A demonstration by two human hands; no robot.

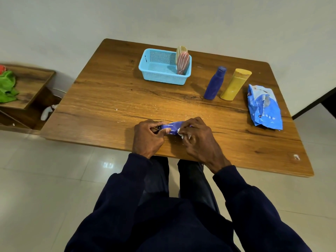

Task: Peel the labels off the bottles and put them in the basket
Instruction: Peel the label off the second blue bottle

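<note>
A wooden table (109, 99) fills the middle of the view and is seen from above by a seated person in dark sleeves. To the left, lower down, a wooden shelf unit (27, 88) is seen, with a green cloth (7, 88) laid on it; a small white object (47, 111) lies on the floor beside it, too blurred to be told.

At the far side of the table a light blue basket (145, 70) is set. Two bottles are stood upright in its right end, a pink bottle (182, 62) in front and a pale yellow bottle (180, 50) just behind it. A crumpled blue packet (263, 108) is laid near the right edge. Between basket and packet, a dark blue bottle (214, 84) and a yellow bottle (235, 85) are stood upright just beside each other, apart from the basket.

Near the front edge a purple bottle (172, 127) is held on its side, low over the table, between the two hands. Its left end is gripped by the left hand (147, 137), the fingers curled round it. Its right end is covered by the right hand (198, 140), the fingers bent over it – a torn white scrap of label (180, 131) is seen at the fingertips, though whether it is pinched cannot be told.
</note>
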